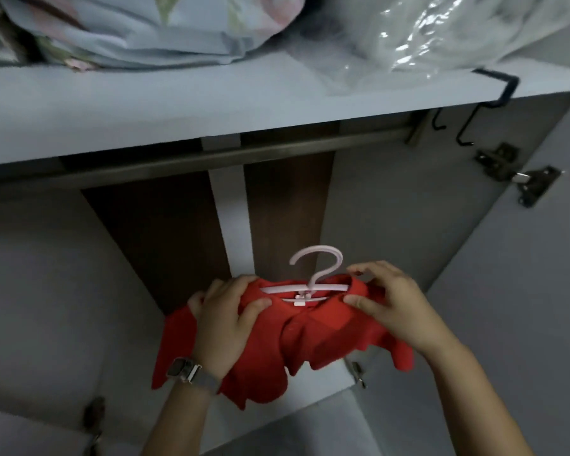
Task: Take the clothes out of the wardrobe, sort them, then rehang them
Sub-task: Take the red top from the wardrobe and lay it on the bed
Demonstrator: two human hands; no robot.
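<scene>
A small red shirt sits on a pale pink hanger, held low inside the open wardrobe. My left hand, with a watch at the wrist, grips the shirt's left shoulder. My right hand pinches the right shoulder and collar. The hanger's hook points up, well below the metal rail, which carries no clothes.
A shelf above the rail holds folded floral bedding and a clear plastic bag. Black hooks hang at the shelf's right end. A door hinge sits on the right wall. A white strip runs down the dark back panel.
</scene>
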